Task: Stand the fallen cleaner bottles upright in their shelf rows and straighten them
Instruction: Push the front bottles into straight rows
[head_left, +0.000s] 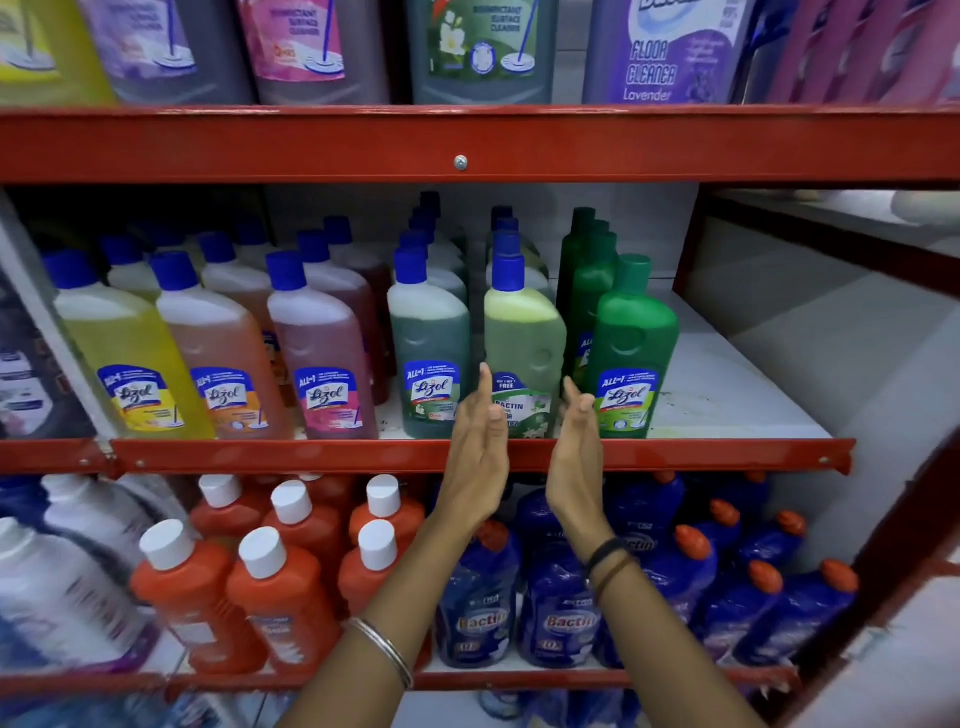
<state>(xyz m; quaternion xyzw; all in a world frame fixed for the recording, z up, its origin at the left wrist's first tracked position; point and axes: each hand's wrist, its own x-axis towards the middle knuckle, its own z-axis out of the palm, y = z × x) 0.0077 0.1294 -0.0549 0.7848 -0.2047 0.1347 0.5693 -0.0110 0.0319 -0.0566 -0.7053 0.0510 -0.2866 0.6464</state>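
On the middle shelf a light-green cleaner bottle (523, 343) with a blue cap stands upright at the front of its row. My left hand (475, 452) is flat and open at its lower left side. My right hand (575, 457) is flat and open at its lower right side. Both palms face the bottle, and I cannot tell whether they touch it. A dark-green bottle (430, 353) stands to its left and an opaque green bottle (631, 353) to its right. All rows I see stand upright.
Yellow (127, 358), orange (221, 358) and pink (322, 358) bottles fill the shelf's left part. The white shelf board (727, 395) is bare at the right. The red shelf lip (363, 456) runs under my hands. Below stand orange-red (275, 597) and blue bottles (558, 613). Large jugs sit above.
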